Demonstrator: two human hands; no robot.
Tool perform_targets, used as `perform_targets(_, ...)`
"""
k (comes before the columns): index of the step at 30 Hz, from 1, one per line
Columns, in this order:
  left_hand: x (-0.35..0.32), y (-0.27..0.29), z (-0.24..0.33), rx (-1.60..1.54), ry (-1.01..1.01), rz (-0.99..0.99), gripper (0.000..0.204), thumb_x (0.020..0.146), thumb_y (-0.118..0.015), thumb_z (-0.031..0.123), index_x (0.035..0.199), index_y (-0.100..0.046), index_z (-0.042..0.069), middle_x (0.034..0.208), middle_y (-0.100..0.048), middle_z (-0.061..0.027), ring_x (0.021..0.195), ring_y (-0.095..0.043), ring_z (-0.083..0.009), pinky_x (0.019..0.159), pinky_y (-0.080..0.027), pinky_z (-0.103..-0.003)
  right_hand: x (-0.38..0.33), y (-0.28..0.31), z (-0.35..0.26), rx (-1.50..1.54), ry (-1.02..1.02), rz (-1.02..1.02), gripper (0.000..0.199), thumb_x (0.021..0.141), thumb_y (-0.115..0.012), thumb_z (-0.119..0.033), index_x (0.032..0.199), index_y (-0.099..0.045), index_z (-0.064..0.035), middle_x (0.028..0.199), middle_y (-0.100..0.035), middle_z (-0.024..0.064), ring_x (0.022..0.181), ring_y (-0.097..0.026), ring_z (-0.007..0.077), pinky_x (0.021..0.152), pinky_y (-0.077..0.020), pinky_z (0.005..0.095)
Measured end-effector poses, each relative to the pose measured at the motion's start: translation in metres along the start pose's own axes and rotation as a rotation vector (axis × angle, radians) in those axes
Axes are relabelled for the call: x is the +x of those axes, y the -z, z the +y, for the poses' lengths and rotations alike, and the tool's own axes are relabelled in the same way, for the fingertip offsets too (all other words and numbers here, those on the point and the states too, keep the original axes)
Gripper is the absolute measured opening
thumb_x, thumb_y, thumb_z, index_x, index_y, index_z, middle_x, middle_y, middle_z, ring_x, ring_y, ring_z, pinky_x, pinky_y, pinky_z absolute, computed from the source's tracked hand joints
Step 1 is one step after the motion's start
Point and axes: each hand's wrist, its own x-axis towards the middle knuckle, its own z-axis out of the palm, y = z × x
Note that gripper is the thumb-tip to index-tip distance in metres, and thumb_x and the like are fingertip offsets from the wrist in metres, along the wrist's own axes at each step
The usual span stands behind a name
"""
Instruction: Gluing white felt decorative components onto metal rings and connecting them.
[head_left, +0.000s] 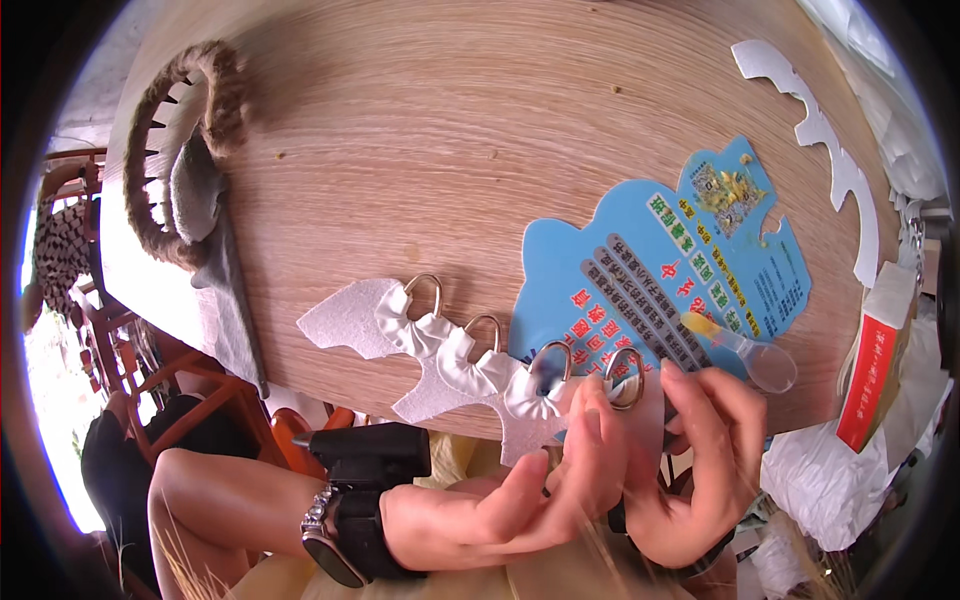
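Observation:
A light grey felt strip (350, 318) with a jagged outline lies along the table's near edge. Gathered white fabric (478, 368) runs along it, with several metal rings (486, 325) standing up from the folds. At the strip's right end, my left hand (545, 490) pinches the fabric beside the last ring. My right hand (715, 450) has its thumb and bent fingers closed on the same end, just right of that ring. Between my fingers, the strip's end is partly hidden. Beyond the rings lies a blue cloud-shaped printed card (560, 255).
A clear plastic spoon (768, 368) with a yellow tip rests on the card, which has yellow smears at its far end. A white notched strip (850, 185) lies far right, near a red-and-white box (868, 375). At far left sits a brown furry band (140, 175) with dark spikes and grey cloth.

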Motion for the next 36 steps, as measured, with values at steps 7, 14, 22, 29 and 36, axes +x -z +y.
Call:
perform_targets(7,-0.002,0.003,-0.011,-0.259,0.002,-0.043,0.012,0.078,-0.066,0.017,0.090,-0.067,0.015,0.103,-0.060,0.0113,0.097,-0.055,-0.0110,0.082,-0.043,-0.025,0.004,-0.001,0.003,-0.071,0.050,0.029,0.046,0.071,-0.067,-0.003,0.116,-0.058,-0.0009,0.107,-0.052,0.0114,0.078,-0.054,0.0173,0.058,-0.0394,0.0247)
perform_targets(14,-0.018,0.003,-0.017,-0.948,0.306,-0.122,0.051,0.064,-0.075,0.014,0.110,-0.062,-0.003,0.115,-0.054,-0.0149,0.100,-0.057,-0.0253,0.078,-0.054,-0.030,0.003,-0.001,-0.006,-0.029,-0.048,-0.012,0.044,0.070,-0.067,-0.001,0.114,-0.059,-0.0023,0.106,-0.052,0.0097,0.080,-0.054,0.0177,0.057,-0.0382,0.0258)
perform_targets(22,-0.009,0.008,-0.024,-1.158,0.468,-0.097,0.051,0.061,-0.068,-0.001,0.110,-0.059,-0.006,0.116,-0.054,-0.0197,0.092,-0.063,-0.0290,0.075,-0.055,-0.032,0.010,-0.002,-0.006,-0.012,-0.037,0.034,0.038,0.064,-0.067,0.006,0.100,-0.059,-0.0024,0.100,-0.052,0.0095,0.076,-0.052,0.0185,0.056,-0.0383,0.0265)
perform_targets(29,0.001,0.013,-0.035,-1.156,0.541,-0.108,0.046,0.066,-0.068,0.001,0.110,-0.059,-0.002,0.111,-0.057,-0.0175,0.092,-0.060,-0.0288,0.076,-0.052,-0.034,0.013,-0.001,-0.009,0.157,-0.047,0.051,0.028,0.061,-0.063,0.012,0.082,-0.050,-0.0025,0.092,-0.052,0.0110,0.075,-0.053,0.0201,0.058,-0.0408,0.0266)
perform_targets(36,0.014,0.015,-0.052,-1.334,0.589,-0.168,0.040,0.069,-0.066,0.007,0.108,-0.062,0.003,0.102,-0.060,-0.0137,0.089,-0.058,-0.0266,0.076,-0.048,-0.036,0.000,0.008,-0.012,0.088,0.089,0.031,0.025,0.059,-0.058,0.014,0.076,-0.053,-0.0031,0.090,-0.054,0.0134,0.063,-0.053,0.0178,0.056,-0.0412,0.0258)
